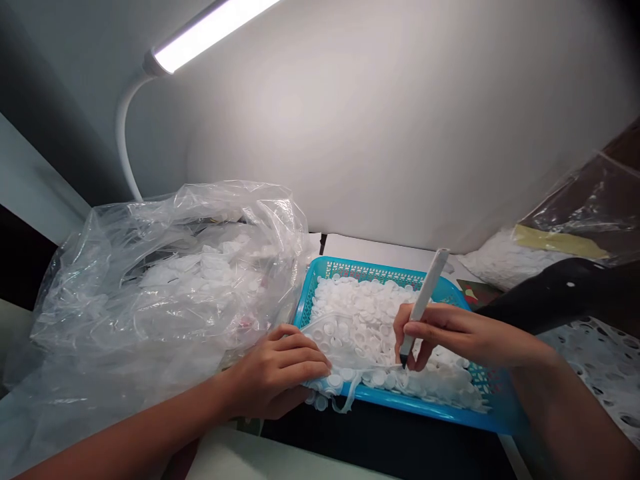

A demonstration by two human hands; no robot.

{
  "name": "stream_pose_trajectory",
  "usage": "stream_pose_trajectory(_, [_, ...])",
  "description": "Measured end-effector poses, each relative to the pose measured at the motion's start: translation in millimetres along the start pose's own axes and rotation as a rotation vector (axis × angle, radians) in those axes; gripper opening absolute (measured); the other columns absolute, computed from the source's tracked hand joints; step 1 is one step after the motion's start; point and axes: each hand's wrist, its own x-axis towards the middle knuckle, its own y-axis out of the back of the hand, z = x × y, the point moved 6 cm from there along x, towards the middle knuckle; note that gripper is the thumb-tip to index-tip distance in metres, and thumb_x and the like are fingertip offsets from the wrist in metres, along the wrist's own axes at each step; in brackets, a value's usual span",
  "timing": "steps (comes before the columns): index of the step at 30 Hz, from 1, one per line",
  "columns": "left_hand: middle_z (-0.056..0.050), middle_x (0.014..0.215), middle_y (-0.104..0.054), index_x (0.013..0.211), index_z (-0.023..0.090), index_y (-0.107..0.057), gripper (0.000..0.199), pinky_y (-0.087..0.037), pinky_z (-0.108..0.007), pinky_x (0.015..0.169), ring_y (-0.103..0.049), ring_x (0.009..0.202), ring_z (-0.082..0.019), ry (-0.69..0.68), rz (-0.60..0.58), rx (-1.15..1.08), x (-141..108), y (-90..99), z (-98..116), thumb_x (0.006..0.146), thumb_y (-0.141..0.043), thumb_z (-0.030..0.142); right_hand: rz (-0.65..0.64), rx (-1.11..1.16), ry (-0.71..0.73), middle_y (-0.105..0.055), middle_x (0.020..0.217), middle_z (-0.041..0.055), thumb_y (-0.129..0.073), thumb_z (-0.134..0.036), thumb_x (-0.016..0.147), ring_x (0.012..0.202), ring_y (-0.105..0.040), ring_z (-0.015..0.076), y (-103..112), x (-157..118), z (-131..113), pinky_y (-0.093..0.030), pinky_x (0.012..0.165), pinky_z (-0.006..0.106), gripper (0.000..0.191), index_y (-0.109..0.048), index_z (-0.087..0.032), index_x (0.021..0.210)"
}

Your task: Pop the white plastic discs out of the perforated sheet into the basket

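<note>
A blue plastic basket [425, 408] is filled with many small round white pieces [370, 300]. My right hand [440, 333] grips a white pen-like tool [425, 293], its dark tip pointing down among the pieces near the basket's front side. At the basket's front left corner, my left hand [283, 370] has its fingers bent together over a strip of white pieces [333, 383]. Whether those fingers pinch the strip is partly hidden. Part of the strip and a thin white band hang over the basket's front rim.
A large clear plastic bag [150, 313] with white pieces inside stands at the left. Behind it rises a lit lamp [215, 33]. At the right are a black curved object [550, 293], another clear bag [575, 213] and a white sheet with holes [595, 360].
</note>
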Motion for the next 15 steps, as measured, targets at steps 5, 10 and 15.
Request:
stream_pose_trajectory(5, [-0.004,0.089,-0.073,0.104,0.015,-0.057,0.026,-0.04,-0.034,0.083,-0.063,0.081,-0.018,0.013,-0.004,0.028,-1,-0.1,-1,0.081,-0.052,0.006,0.163,0.034,-0.01,-0.065,0.092,0.0066,-0.044,-0.043,0.095,0.083,-0.068,0.0189,25,-15,10,-0.06,0.073,0.032,0.032,-0.061,-0.015,0.095])
stream_pose_trajectory(10, [-0.004,0.088,-0.073,0.104,0.016,-0.057,0.025,-0.04,-0.034,0.082,-0.063,0.08,-0.018,0.0,0.006,0.043,-1,0.3,-1,0.081,-0.05,0.007,0.244,-0.076,-0.009,-0.064,0.108,0.0073,-0.046,-0.042,0.095,0.101,-0.063,0.0223,32,-25,6,-0.056,0.086,0.036,0.029,-0.065,-0.022,0.103])
stream_pose_trajectory(15, [-0.005,0.093,-0.073,0.108,0.015,-0.057,0.029,-0.041,-0.034,0.084,-0.063,0.084,-0.018,-0.021,0.012,0.075,0,0.7,0,0.081,-0.051,0.007,0.347,-0.261,0.204,-0.062,0.115,0.0044,-0.049,-0.036,0.094,0.111,-0.056,0.0221,8,-15,-25,-0.052,0.088,0.033,0.023,-0.068,-0.027,0.104])
